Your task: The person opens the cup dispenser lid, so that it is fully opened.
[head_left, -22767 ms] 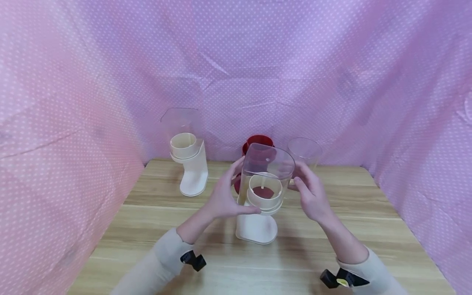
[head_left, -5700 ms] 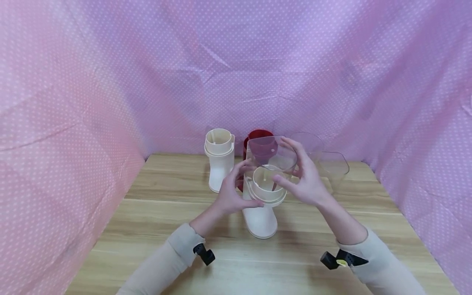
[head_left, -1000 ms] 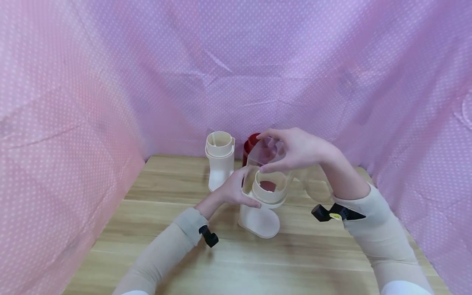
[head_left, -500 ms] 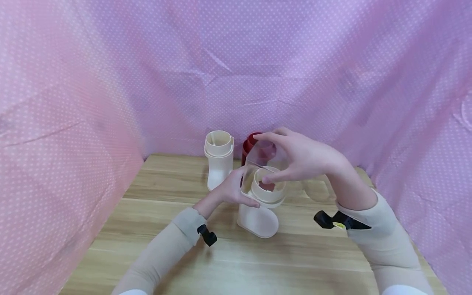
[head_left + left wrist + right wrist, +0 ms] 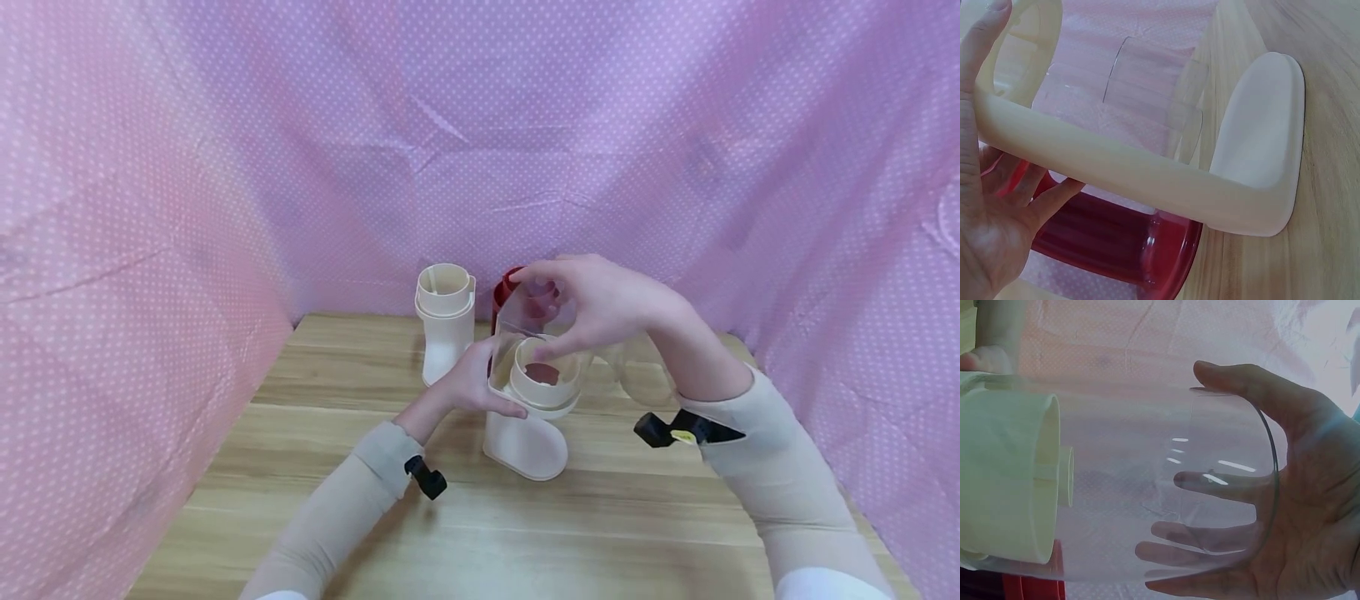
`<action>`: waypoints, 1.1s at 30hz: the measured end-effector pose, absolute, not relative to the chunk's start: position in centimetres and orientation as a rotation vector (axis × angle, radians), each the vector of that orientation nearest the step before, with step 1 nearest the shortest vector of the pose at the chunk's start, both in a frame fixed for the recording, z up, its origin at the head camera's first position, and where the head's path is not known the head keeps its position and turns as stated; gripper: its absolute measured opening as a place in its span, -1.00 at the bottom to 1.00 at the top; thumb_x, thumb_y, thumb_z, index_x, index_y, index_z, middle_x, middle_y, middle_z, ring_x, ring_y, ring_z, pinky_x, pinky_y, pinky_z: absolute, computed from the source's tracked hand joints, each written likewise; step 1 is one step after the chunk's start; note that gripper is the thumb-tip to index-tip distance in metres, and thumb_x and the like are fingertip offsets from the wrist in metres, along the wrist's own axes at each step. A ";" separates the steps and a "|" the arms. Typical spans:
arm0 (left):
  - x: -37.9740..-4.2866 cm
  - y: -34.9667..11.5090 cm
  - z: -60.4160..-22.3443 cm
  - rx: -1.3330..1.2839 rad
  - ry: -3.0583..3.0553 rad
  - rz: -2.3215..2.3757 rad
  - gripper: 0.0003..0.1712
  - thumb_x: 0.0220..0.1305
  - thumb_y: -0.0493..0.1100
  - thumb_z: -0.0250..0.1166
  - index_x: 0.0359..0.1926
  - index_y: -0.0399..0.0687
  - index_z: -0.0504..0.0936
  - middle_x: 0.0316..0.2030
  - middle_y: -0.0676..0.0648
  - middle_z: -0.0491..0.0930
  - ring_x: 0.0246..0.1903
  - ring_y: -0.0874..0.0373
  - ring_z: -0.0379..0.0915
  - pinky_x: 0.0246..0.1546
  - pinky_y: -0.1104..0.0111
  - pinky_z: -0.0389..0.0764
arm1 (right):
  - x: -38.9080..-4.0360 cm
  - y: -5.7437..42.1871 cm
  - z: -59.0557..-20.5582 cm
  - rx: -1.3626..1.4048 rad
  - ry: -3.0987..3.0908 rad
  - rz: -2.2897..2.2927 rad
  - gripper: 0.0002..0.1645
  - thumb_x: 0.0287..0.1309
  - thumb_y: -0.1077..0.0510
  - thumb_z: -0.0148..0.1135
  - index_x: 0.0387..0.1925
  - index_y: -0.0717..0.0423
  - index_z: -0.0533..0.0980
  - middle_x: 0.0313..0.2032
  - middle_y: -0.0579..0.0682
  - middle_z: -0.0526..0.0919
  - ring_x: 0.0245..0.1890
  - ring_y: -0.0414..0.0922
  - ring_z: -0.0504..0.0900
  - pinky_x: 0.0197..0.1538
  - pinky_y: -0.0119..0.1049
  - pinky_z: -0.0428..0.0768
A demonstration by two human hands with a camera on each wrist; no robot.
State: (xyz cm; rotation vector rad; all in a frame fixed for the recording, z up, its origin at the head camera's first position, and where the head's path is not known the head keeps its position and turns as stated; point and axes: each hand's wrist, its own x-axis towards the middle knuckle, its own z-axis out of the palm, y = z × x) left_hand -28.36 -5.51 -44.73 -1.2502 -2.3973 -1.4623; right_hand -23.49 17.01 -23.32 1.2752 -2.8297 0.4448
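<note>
My left hand [image 5: 474, 382] grips a cream plastic stand [image 5: 528, 447] at its collar, thumb in front and fingers behind the post. The stand's flat foot [image 5: 1266, 125] is down at the wooden table. A clear plastic canister [image 5: 1129, 437] surrounds the stand's cream ring [image 5: 1007, 475], rising well above it. From above, my right hand [image 5: 611, 300] holds the canister's upper end, with thumb and fingers spread around its rim [image 5: 1274, 462]. In the right wrist view several fingers show through the clear wall.
Behind the held stand is a glossy red stand [image 5: 1097, 234], partly hidden. Another cream stand [image 5: 447, 325] stands upright at back left, without a canister. Clear canisters [image 5: 647, 375] are at the right, partly behind my right wrist. Pink dotted cloth [image 5: 480, 167] walls the table.
Since the first frame, the back cream stand lost its canister and moved right. Since 5.7 s ago, my right hand went from the canister's side to its top. Lately it rose slightly.
</note>
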 end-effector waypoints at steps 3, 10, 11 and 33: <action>-28.4 -5.6 -44.8 -1.237 -2.415 -1.485 0.21 -0.30 0.04 0.77 0.44 -0.11 0.45 0.27 -0.08 0.66 0.25 0.07 0.59 0.37 0.20 0.59 | -24.1 17.0 -23.0 1.231 -2.908 0.510 -0.03 -0.06 -0.15 0.69 0.40 -0.08 0.51 0.01 -0.06 0.68 -0.12 -0.10 0.68 0.07 -0.13 0.61; -28.8 -5.2 -44.7 -1.265 -2.423 -1.499 0.24 -0.26 0.18 0.75 0.46 -0.11 0.42 0.30 -0.11 0.63 0.28 0.03 0.57 0.40 0.14 0.58 | -24.5 17.6 -22.4 1.240 -2.937 0.501 -0.06 0.00 -0.22 0.66 0.40 -0.12 0.50 0.01 -0.07 0.68 -0.07 -0.10 0.63 0.07 -0.12 0.60; -28.8 -5.2 -44.7 -1.269 -2.422 -1.501 0.24 -0.25 0.18 0.75 0.46 -0.11 0.42 0.30 -0.11 0.63 0.29 0.03 0.57 0.41 0.13 0.57 | -24.4 17.7 -22.3 1.234 -2.935 0.501 -0.06 0.03 -0.23 0.64 0.42 -0.13 0.48 0.05 -0.09 0.69 -0.02 -0.10 0.64 0.11 -0.11 0.60; -28.3 -6.5 -44.4 -1.219 -2.484 -1.420 0.25 -0.28 -0.05 0.77 0.48 -0.19 0.38 0.26 -0.13 0.65 0.21 0.02 0.61 0.26 0.13 0.66 | -20.2 16.8 -19.4 1.057 -2.804 0.509 -0.06 0.04 -0.17 0.63 0.44 -0.15 0.45 0.12 -0.08 0.71 0.05 -0.07 0.73 0.15 -0.02 0.69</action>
